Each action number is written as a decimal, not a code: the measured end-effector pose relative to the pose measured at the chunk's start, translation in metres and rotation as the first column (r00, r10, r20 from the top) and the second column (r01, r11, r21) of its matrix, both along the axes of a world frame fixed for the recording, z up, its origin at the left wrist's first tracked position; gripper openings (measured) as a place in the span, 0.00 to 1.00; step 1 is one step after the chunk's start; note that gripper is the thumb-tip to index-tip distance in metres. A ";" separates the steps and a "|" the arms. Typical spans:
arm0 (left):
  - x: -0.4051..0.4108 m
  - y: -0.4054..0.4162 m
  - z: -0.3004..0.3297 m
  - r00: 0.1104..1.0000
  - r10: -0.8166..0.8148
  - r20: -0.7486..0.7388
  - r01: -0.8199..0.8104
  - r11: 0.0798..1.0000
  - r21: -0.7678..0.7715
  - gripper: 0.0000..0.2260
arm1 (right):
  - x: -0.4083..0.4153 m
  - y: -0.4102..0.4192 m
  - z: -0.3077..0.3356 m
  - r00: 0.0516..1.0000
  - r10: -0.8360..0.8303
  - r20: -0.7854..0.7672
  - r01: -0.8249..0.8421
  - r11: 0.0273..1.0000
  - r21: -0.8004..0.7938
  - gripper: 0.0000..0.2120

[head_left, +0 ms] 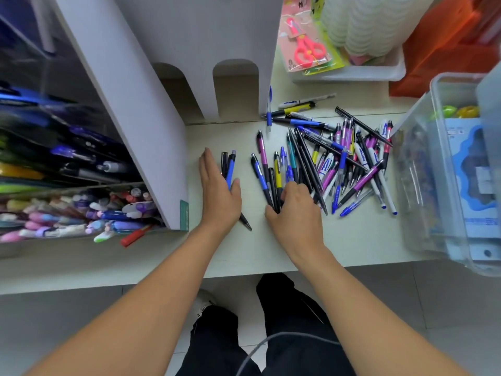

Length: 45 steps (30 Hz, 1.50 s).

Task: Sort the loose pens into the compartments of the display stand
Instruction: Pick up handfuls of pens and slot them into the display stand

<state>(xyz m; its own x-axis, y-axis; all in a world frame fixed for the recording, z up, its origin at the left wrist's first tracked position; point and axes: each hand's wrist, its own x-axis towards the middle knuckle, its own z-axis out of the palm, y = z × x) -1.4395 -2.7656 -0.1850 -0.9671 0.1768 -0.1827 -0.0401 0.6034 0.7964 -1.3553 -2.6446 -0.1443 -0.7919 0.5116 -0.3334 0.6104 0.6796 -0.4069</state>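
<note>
Right hand point(295, 210) pinches dark pens off the pile point(347, 158); left hand point(218, 188) lies flat, corralling two sorted pens point(229, 165) beside display stand point(141, 109).

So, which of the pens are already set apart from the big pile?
The two pens under the left hand, one black and one blue, lying side by side near the display stand. The rest lie in the pile by the right hand.

Glossy plastic pens point(336, 161), matt table point(352, 240), seemingly clear plastic bin point(423, 202)
</note>
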 end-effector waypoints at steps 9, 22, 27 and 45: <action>0.022 -0.011 0.028 0.977 0.143 0.157 -0.081 0.936 -0.344 0.45 | 0.003 0.016 -0.002 0.996 -0.042 0.076 0.033 0.993 0.117 0.26; -0.026 0.051 0.028 0.945 0.100 0.311 -0.023 0.970 -0.243 0.30 | -0.018 0.051 0.008 0.994 0.079 -0.074 -0.089 0.986 -0.139 0.13; -0.030 0.079 0.033 0.963 0.114 0.244 0.004 0.900 -0.435 0.42 | -0.012 0.078 0.016 0.991 0.001 -0.135 -0.013 0.996 -0.089 0.06; -0.039 0.030 0.080 0.873 -0.136 0.468 0.156 0.988 -0.006 0.08 | -0.020 0.070 0.040 0.937 -0.113 -0.330 -0.004 0.943 -0.333 0.06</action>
